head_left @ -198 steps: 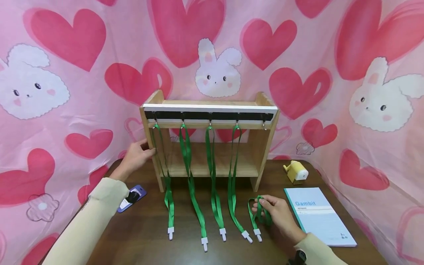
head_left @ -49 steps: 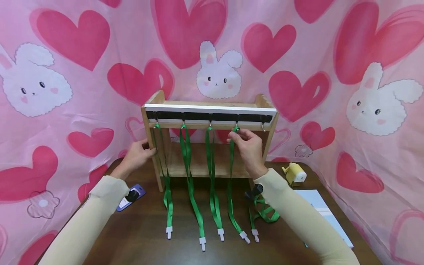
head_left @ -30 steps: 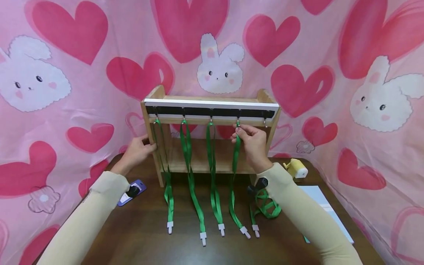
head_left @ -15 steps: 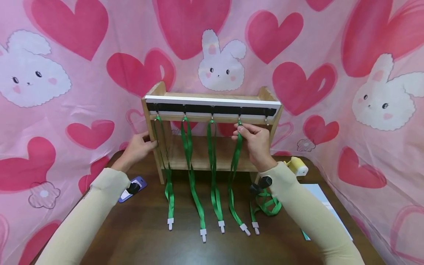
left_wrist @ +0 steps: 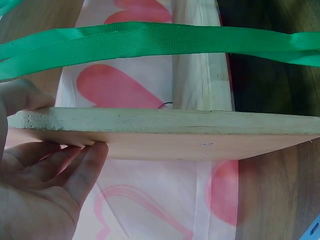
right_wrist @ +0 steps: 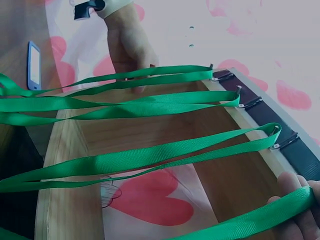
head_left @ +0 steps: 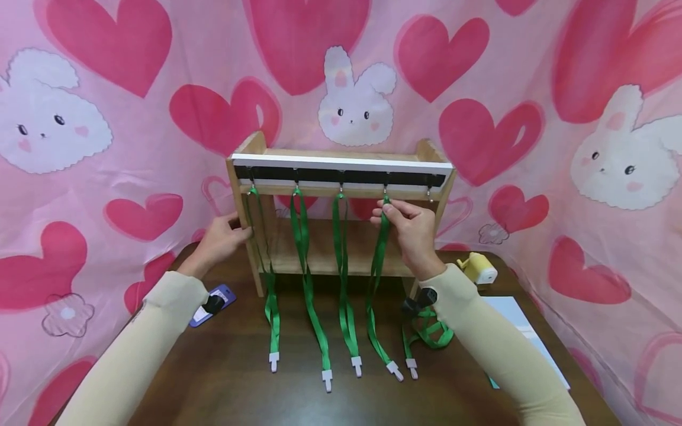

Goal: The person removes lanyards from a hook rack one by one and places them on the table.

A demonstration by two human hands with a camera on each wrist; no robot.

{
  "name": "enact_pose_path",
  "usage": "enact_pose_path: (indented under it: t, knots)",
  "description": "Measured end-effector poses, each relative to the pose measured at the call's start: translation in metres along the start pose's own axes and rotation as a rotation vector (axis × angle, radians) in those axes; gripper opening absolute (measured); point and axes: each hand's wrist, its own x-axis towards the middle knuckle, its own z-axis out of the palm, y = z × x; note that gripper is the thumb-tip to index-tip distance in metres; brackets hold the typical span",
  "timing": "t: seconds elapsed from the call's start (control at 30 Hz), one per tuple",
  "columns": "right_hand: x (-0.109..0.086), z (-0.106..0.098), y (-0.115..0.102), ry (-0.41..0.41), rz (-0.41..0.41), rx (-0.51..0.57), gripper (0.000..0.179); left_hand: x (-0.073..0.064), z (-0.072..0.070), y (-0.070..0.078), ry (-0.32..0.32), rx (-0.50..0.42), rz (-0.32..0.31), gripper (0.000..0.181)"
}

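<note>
A small wooden shelf (head_left: pixel 367 236) stands on the table, with a black strip (head_left: pixel 362 177) of metal hooks along its top front. My left hand (head_left: pixel 219 238) grips its left side panel (left_wrist: pixel 165 120), thumb on the inner face and fingers on the outer. Several green lanyards (right_wrist: pixel 145 155) with white clips hang from the hooks down to the tabletop. Near its hook, the rightmost hanging lanyard (head_left: pixel 377 254) is pinched between thumb and fingers of my right hand (head_left: pixel 417 234). The far right hook (head_left: pixel 429 196) is bare. Another green lanyard (head_left: pixel 439 338) lies loosely coiled beneath my right forearm.
A blue badge holder (head_left: pixel 224 293) lies beside the left forearm. To the right are a yellow pencil sharpener (head_left: pixel 481 269) and a notebook (head_left: pixel 511 310) partly covered by my sleeve. The brown table (head_left: pixel 240 390) backs onto a pink heart-patterned cloth (head_left: pixel 298 47).
My right hand has left the loose lanyard on the table, risen to the rightmost hanging lanyard and pinched its top. The left hand keeps its grip on the shelf. The view has tilted slightly.
</note>
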Motion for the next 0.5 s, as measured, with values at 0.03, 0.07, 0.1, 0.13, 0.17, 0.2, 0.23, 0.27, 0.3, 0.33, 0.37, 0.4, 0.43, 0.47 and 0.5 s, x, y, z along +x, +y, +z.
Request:
enact_pose_path:
  t: [0.03, 0.07, 0.1, 0.13, 0.17, 0.2, 0.23, 0.27, 0.3, 0.33, 0.37, 0.4, 0.43, 0.47, 0.5]
  knots:
    - [0.0001, -0.0001, 0.0001, -0.002, -0.004, 0.003, 0.035, 0.0003, -0.0002, 0.0007, -0.001, -0.002, -0.002, 0.047]
    - [0.0005, -0.0001, 0.0003, -0.007, -0.017, 0.007, 0.035, 0.0009, -0.0005, 0.0012, -0.002, -0.002, -0.007, 0.047]
    - [0.0008, -0.0002, 0.0005, -0.008, -0.027, 0.014, 0.035, 0.0015, -0.0007, 0.0017, -0.001, -0.002, -0.008, 0.048]
    - [0.0009, -0.0002, 0.0004, -0.010, -0.042, 0.017, 0.035, 0.0023, -0.0008, 0.0020, 0.001, 0.001, -0.007, 0.048]
    - [0.0009, -0.0003, 0.0008, -0.011, -0.060, 0.022, 0.035, 0.0031, -0.0008, 0.0023, 0.003, 0.000, -0.004, 0.048]
    - [0.0008, -0.0004, 0.0011, -0.009, -0.076, 0.030, 0.035, 0.0037, -0.0008, 0.0027, 0.006, 0.002, -0.001, 0.048]
    - [0.0005, -0.0005, 0.0014, -0.006, -0.093, 0.039, 0.035, 0.0043, -0.0007, 0.0029, 0.009, 0.008, 0.004, 0.047]
    - [0.0000, -0.0006, 0.0018, -0.002, -0.108, 0.051, 0.035, 0.0050, -0.0006, 0.0027, 0.010, 0.011, 0.006, 0.047]
    - [-0.0006, -0.0009, 0.0022, 0.002, -0.120, 0.060, 0.035, 0.0055, -0.0004, 0.0024, 0.009, 0.010, 0.009, 0.047]
    - [-0.0012, -0.0012, 0.0025, 0.003, -0.126, 0.071, 0.035, 0.0055, -0.0002, 0.0020, 0.009, 0.012, 0.009, 0.047]
    - [-0.0018, -0.0018, 0.0033, 0.005, -0.131, 0.078, 0.035, 0.0052, 0.0002, 0.0016, 0.009, 0.016, 0.007, 0.047]
    - [-0.0025, -0.0026, 0.0042, 0.005, -0.134, 0.075, 0.035, 0.0046, 0.0005, 0.0010, 0.009, 0.021, 0.003, 0.047]
    - [-0.0031, -0.0036, 0.0053, 0.004, -0.137, 0.071, 0.036, 0.0040, 0.0010, 0.0003, 0.008, 0.025, -0.001, 0.047]
    - [-0.0037, -0.0050, 0.0067, 0.003, -0.139, 0.062, 0.035, 0.0032, 0.0015, -0.0004, 0.007, 0.025, -0.003, 0.047]
    - [-0.0044, -0.0068, 0.0082, 0.002, -0.142, 0.044, 0.035, 0.0023, 0.0019, -0.0009, 0.007, 0.028, -0.004, 0.047]
